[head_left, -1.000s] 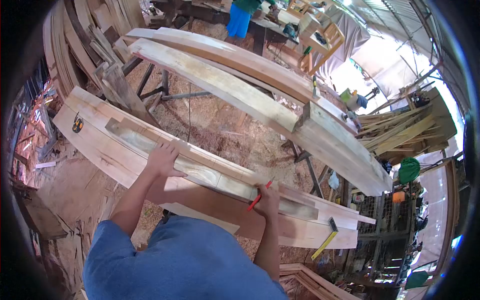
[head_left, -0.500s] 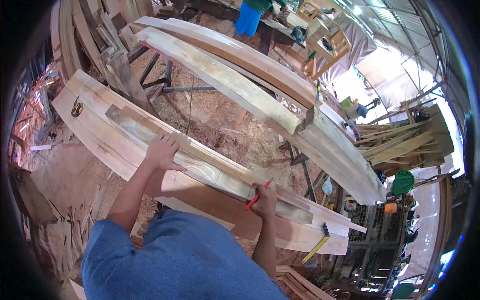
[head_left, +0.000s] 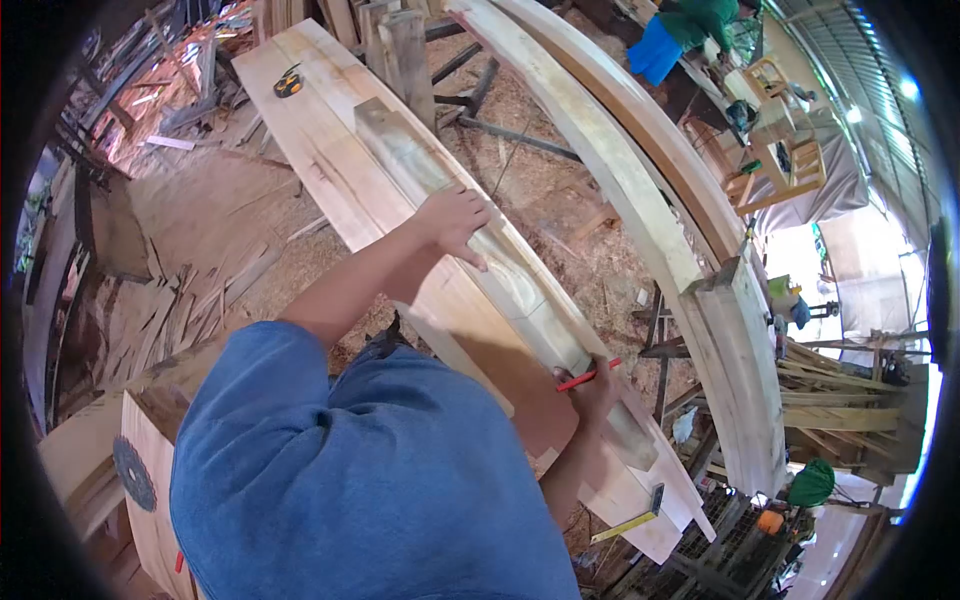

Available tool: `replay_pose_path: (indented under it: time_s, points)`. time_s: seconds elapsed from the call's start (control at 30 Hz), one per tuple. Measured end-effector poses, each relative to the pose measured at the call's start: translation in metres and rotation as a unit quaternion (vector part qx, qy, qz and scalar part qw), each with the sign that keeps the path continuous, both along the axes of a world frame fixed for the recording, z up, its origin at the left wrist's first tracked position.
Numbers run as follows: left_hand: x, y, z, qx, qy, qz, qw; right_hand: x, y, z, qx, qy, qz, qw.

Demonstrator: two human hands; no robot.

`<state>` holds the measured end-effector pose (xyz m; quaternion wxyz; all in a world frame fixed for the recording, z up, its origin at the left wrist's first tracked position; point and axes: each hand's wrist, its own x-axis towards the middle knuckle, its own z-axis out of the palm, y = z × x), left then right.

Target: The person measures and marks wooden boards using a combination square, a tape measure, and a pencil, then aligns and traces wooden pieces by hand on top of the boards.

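Observation:
A narrow wooden piece (head_left: 515,290) lies lengthwise on a wide pale board (head_left: 330,170). My left hand (head_left: 452,222) rests on the narrow piece near its middle, fingers together over its far side and thumb apart. Further down the same piece is my right hand (head_left: 594,388), its fingers closed around a red pencil (head_left: 588,375) and touching the wood. Near the board's lower end sits a square with a yellow blade (head_left: 625,527). A black and orange tape measure (head_left: 288,86) lies at the board's upper end.
Long curved timbers (head_left: 640,215) stand on metal trestles beyond the board. A person in green (head_left: 700,25) is at a bench at the top. Stacked wood strips (head_left: 840,415) lie at the right. A circular saw blade (head_left: 134,472) rests on wood at the lower left.
The whole view has turned, so the board now runs more steeply and the saw blade has come into view. Both hands remain on the narrow piece, the pencil still in my right hand.

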<state>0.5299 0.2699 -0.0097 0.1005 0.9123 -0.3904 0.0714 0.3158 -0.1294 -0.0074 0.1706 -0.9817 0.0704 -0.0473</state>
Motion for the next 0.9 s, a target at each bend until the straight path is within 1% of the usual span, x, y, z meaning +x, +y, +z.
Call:
replay_pose_path:
  time_s: [0.03, 0.07, 0.17, 0.23, 0.27, 0.37, 0.4, 0.53, 0.63, 0.7, 0.77, 0.83, 0.9]
  points:
    - [0.001, 0.0, 0.003, 0.004, -0.003, 0.003, 1.0, 0.001, -0.002, -0.001, 0.006, 0.002, 0.002, 1.0]
    - [-0.001, 0.0, 0.004, 0.009, -0.004, 0.005, 1.0, 0.002, -0.003, 0.0, -0.004, -0.029, 0.033, 0.999]
    - [0.003, 0.001, -0.002, 0.002, 0.005, -0.002, 1.0, 0.008, -0.005, -0.003, 0.013, 0.009, 0.035, 0.999]
    - [0.01, -0.003, -0.01, 0.003, 0.009, -0.008, 1.0, 0.005, -0.008, -0.002, 0.065, 0.036, 0.032, 0.997]
    - [0.009, -0.003, -0.008, -0.005, -0.008, -0.011, 1.0, 0.008, -0.012, 0.003, 0.09, 0.041, 0.032, 0.995]
    - [0.007, -0.005, -0.007, 0.013, 0.004, 0.0, 1.0, 0.017, -0.02, 0.017, 0.047, 0.09, 0.078, 0.992]
    - [0.006, -0.005, -0.004, 0.046, 0.002, 0.004, 0.999, 0.018, -0.02, 0.019, 0.022, 0.096, 0.085, 0.992]
    - [0.009, -0.005, -0.014, -0.011, -0.026, -0.01, 1.0, 0.019, -0.026, 0.016, 0.009, 0.121, 0.073, 0.99]
    - [0.013, -0.005, -0.016, 0.037, 0.017, 0.006, 0.999, 0.016, -0.015, 0.027, 0.017, 0.115, 0.053, 0.992]
    - [0.006, -0.003, -0.007, 0.021, 0.016, 0.006, 1.0, 0.012, -0.013, 0.024, 0.024, 0.083, 0.072, 0.994]
    - [0.009, -0.002, -0.014, 0.025, 0.005, -0.006, 1.0, 0.012, -0.015, 0.018, 0.023, 0.097, 0.088, 0.991]
    - [0.006, -0.002, -0.019, -0.012, -0.027, 0.001, 1.0, 0.012, -0.02, 0.022, 0.01, 0.099, 0.104, 0.99]
    - [0.005, -0.005, -0.016, -0.029, -0.039, -0.003, 0.999, 0.012, -0.018, 0.024, -0.012, 0.124, 0.086, 0.988]
